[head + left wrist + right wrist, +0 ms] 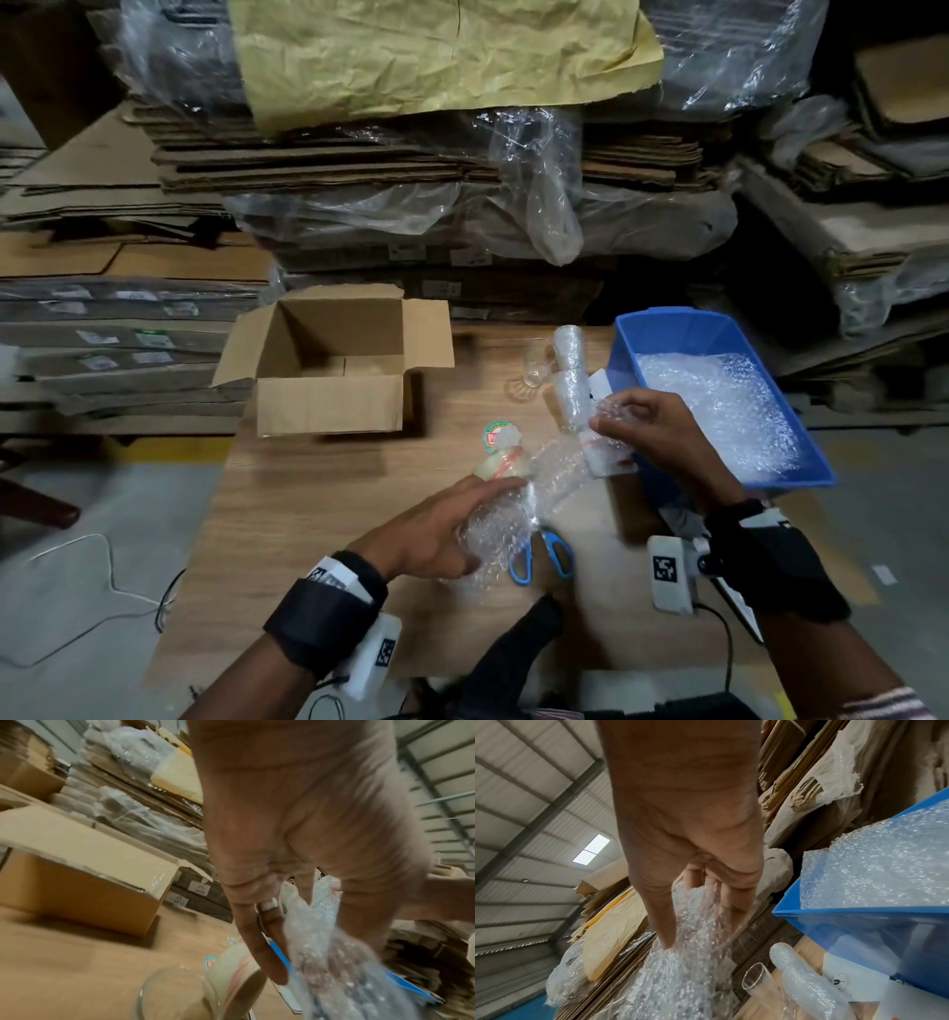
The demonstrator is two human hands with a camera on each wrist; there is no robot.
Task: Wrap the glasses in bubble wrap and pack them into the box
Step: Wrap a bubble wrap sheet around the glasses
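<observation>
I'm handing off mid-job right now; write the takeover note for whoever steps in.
Left hand grips one end of the bubble wrap bundle; right hand pinches the other end.
Cardboard box stands open, nothing visible inside.
Two wrapped glasses lie beside the blue bin, which holds spare wrap; one bare glass stands beside them.
Scissors and tape roll on the table.
Left: finish this wrap, wrap the bare glass, box everything.

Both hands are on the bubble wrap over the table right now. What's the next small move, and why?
Probably keep rolling: the left hand grips the wrapped bundle while the right hand pinches the loose far end of the sheet, so the wrap looks unfinished. I'd fold that end over the bundle, then secure it with the tape roll. The box stands open, apparently empty.
</observation>
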